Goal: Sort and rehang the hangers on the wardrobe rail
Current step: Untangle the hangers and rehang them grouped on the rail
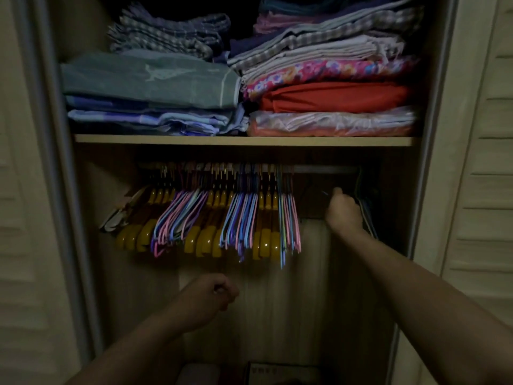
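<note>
In the middle of the frame, yellow hangers (205, 240) and thin pastel hangers (180, 215) are hanging mixed along the rail (324, 170). At right, the right hand (342, 212) is reaching into a dark bunch of hangers (366, 215), apparently gripping them, though the gloom hides the fingers. The left hand (215, 291) is hovering clenched below, seemingly empty. Sorting is underway; next, the dark bunch needs seating squarely on the bare rail.

Two bare forearms, left hand (213, 291), right hand (342, 211), fingers without rings
</note>
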Demonstrator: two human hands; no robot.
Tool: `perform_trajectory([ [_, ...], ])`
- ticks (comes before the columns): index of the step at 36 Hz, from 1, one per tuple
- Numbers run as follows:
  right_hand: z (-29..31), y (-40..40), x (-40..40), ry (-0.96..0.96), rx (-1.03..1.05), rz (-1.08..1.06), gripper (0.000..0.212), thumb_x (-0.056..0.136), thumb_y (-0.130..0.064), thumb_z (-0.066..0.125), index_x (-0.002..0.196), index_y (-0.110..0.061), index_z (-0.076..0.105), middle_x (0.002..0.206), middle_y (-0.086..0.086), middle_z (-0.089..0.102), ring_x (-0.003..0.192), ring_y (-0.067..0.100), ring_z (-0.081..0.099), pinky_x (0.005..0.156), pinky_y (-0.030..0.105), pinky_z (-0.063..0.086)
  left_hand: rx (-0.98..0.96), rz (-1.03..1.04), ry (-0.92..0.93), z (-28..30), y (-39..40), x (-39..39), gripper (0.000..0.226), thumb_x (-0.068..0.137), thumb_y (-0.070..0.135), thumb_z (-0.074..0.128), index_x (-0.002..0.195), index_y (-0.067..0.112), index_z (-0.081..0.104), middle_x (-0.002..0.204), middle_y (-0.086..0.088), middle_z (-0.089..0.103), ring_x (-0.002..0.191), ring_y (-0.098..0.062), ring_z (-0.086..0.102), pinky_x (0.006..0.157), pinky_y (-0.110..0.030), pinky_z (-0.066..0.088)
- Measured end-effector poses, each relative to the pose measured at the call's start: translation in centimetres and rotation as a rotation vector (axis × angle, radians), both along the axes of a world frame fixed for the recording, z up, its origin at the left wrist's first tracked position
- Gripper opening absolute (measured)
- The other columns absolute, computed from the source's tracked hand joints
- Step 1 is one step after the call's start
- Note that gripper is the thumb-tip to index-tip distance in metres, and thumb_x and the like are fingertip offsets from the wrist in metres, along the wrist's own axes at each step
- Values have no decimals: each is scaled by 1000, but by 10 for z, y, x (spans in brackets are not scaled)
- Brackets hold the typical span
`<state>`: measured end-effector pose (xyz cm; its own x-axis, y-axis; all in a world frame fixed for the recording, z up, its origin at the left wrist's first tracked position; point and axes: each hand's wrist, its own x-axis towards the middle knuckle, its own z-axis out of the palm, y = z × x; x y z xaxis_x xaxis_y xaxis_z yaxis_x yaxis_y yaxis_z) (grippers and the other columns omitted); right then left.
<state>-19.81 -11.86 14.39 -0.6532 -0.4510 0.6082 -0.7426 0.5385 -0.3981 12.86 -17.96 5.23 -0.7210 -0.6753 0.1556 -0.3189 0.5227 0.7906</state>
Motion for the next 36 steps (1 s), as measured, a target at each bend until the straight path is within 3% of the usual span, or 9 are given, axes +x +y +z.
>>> perform_trajectory([
  [9, 9, -3, 5, -76, 211, -60, 27, 94, -8, 50, 120, -5, 55, 120, 21, 62, 110, 40, 62, 85, 44, 52, 120, -67, 26, -22, 1, -13, 28, 96, -6, 53, 79, 13, 66, 75, 2, 65, 58, 2, 61, 50, -11, 43],
  [13, -48, 14, 14, -127, 287, -22, 21, 93, -7, 48, 108, -5, 61, 115, 21, 65, 105, 39, 64, 85, 42, 52, 228, -86, -9, -48, 2, -9, 20, 95, -1, 60, 81, 11, 69, 70, 5, 68, 61, -2, 64, 53, -13, 45],
  [16, -109, 39, 26, -218, 350, 48, 16, 93, -7, 47, 102, -7, 60, 113, 22, 65, 105, 40, 63, 83, 41, 50, 254, -50, -60, -87, 2, -1, 21, 92, 10, 67, 79, 24, 74, 77, 7, 73, 71, -4, 68, 61, -16, 49],
  [19, -171, 71, 44, -325, 404, 99, 11, 90, -6, 50, 88, -11, 59, 108, 22, 67, 102, 42, 65, 78, 41, 50, 307, 49, -121, -134, 11, 9, 6, 78, 33, 71, 77, 28, 74, 82, 3, 74, 82, -18, 71, 69, -29, 53],
  [23, -240, 99, 75, -423, 468, 200, 29, 97, -19, 55, 68, -15, 56, 86, 19, 69, 90, 39, 67, 66, 36, 44, 365, 56, -292, -203, 20, 17, 8, 90, 17, 65, 84, 19, 70, 78, 8, 68, 68, -4, 62, 56, -15, 49],
  [26, -267, 112, 97, -495, 407, 290, 50, 97, -34, 61, 51, -20, 48, 48, -8, 53, 55, 16, 60, 52, 26, 37, 394, 71, -340, -234, 30, 26, 6, 93, 21, 65, 88, 24, 66, 93, 10, 61, 75, 1, 59, 57, -10, 44],
  [29, -279, 124, 110, -659, 312, 440, 44, 96, -40, 61, 62, -13, 63, 48, 4, 56, 36, 6, 53, 38, 14, 35, 342, 119, -344, -253, 45, 46, 23, 92, 34, 66, 113, 29, 59, 99, 23, 44, 90, 1, 52, 67, -2, 40],
  [32, -286, 135, 117, -836, 222, 552, 38, 97, -45, 59, 80, -15, 74, 64, 30, 59, 38, 28, 59, 36, 27, 44, 435, 151, -181, -267, 53, 82, 18, 85, 28, 74, 96, 32, 60, 92, 23, 60, 94, -7, 56, 84, -21, 48],
  [36, -295, 142, 113, -939, 111, 545, 34, 93, -45, 63, 75, -20, 75, 51, 2, 63, 33, 24, 50, 34, 24, 41, 711, 135, -128, -276, 57, 123, 30, 94, 7, 63, 78, 26, 81, 84, 5, 77, 88, -19, 67, 89, -38, 52],
])
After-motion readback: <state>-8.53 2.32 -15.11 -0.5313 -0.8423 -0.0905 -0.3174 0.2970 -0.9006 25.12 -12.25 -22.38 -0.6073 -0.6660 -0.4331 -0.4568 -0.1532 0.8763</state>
